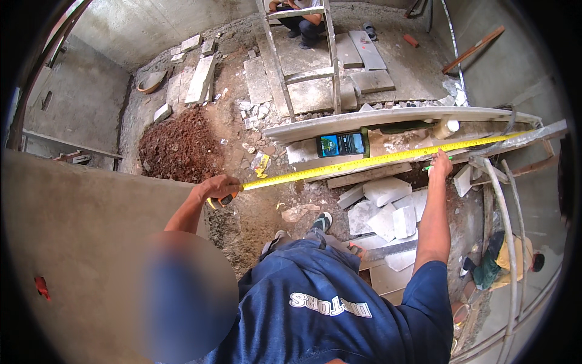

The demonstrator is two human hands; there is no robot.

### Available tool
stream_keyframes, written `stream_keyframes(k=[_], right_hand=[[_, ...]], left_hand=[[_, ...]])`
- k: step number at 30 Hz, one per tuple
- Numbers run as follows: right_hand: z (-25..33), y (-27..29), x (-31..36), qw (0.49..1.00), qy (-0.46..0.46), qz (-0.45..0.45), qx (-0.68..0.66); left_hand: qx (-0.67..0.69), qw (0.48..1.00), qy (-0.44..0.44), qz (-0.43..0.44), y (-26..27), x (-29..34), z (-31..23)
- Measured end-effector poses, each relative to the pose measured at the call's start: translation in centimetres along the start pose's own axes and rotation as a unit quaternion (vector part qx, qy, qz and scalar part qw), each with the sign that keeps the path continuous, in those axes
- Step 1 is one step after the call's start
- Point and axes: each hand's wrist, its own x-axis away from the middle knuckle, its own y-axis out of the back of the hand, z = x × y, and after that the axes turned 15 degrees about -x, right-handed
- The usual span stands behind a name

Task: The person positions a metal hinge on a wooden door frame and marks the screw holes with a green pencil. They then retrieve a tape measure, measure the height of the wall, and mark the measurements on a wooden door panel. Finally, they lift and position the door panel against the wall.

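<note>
My left hand [219, 187] is closed around the orange and black case of a tape measure [223, 201]. Its yellow blade [345, 167] is drawn out to the right, rising slightly across a long plank bench and reaching the far right end. Close against the blade's lower edge, my right hand [441, 165] grips a thin green pen [428, 168]; whether its fingers also press the blade I cannot tell. Behind the tape lies a phone [341, 144] with its screen lit. A whitish bottle [447, 129] stands further right, near a long grey board [388, 120].
Broken white slabs [388, 191] lie in front of the bench. A handsaw [391, 250] rests on boards nearby. Reddish soil [177, 145] is heaped at left. A wooden ladder [303, 77] stands behind, with a crouching person [300, 24]; another person [506, 261] bends at right.
</note>
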Motion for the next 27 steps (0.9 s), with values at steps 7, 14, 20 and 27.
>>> stream_keyframes(k=[7,14,20,27], right_hand=[[-0.3,-0.7,0.2,1.0,-0.001,-0.02,-0.004],[-0.8,1.4,-1.3,0.999,0.03,-0.015,-0.027],[-1.6,0.7,-0.5,0.998,0.024,0.001,-0.064],[-1.2,-2.7,3.2,0.995,0.053,-0.082,-0.023]], left_hand=[[-0.013,1.0,0.009,0.02,-0.2,-0.4,0.5],[0.004,0.997,0.052,0.056,1.4,-0.7,-2.4],[-0.076,0.997,-0.026,0.009,0.8,-3.0,-2.5],[-0.029,0.991,-0.088,-0.094,0.1,-1.5,-3.1]])
